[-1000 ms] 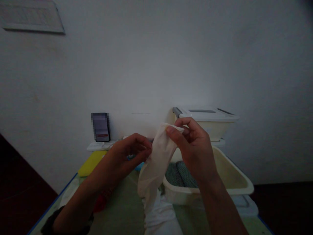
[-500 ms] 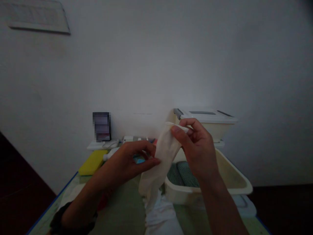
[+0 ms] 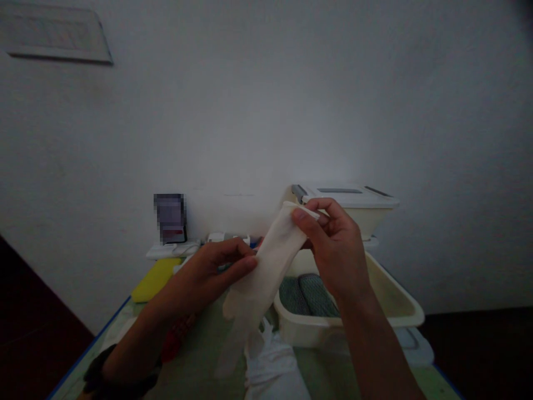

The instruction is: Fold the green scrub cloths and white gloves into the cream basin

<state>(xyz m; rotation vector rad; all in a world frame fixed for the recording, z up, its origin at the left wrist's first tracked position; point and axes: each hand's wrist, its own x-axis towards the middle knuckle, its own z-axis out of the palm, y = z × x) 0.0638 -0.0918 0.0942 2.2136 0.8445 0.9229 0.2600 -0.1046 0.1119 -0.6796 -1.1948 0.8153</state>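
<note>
A long white sock (image 3: pixel 266 261) hangs slantwise in front of me, its cuff at the upper right and its lower end blurred at the lower left. My right hand (image 3: pixel 335 239) pinches the cuff between thumb and fingers. On the sock's left edge, partway down, my left hand (image 3: pixel 227 266) closes thumb and fingertips; the fingertips are partly hidden. Beneath the hanging end, a crumpled white cloth item (image 3: pixel 277 364) lies on the green-covered table (image 3: pixel 200 361). A red patterned cloth item (image 3: pixel 177 336) shows in part under my left forearm.
To the right stands a cream tub (image 3: pixel 308 328) holding folded grey-green fabric (image 3: pixel 310 294). Behind it is a lidded storage box (image 3: pixel 353 203) by the wall. A yellow object (image 3: pixel 156 278), a white stand (image 3: pixel 166 250) and a propped-up screen device (image 3: pixel 172 216) are at the back left.
The sock has swung down and left, more stretched out. My left hand has shifted slightly left along its edge, while my right hand keeps its hold on the cuff.
</note>
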